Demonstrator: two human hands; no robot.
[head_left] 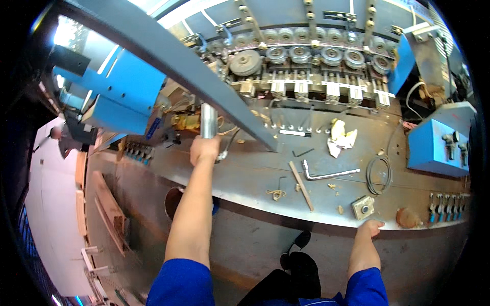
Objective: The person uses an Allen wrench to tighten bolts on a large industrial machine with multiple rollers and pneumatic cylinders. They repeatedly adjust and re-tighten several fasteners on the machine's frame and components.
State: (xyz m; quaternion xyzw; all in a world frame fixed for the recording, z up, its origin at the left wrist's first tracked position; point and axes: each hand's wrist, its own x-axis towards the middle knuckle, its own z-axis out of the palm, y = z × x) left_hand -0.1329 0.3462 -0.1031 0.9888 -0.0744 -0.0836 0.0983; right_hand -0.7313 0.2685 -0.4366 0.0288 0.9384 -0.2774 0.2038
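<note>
My left hand is closed around a shiny metal cylinder that stands up out of the fist, beside a slanting grey beam. Over at the right, my right hand grips the front edge of the steel bench, its fingers partly hidden. Just behind that hand lies a squarish metal block with a round centre. To its right sits a brown, rounded lump. An L-shaped socket wrench and a flat strip lie between my hands.
A thick grey beam crosses diagonally to the bench. Behind stands a machine with rows of rollers. Blue housings flank it. A coiled cable, crumpled paper, a hex key and small valves are on the bench.
</note>
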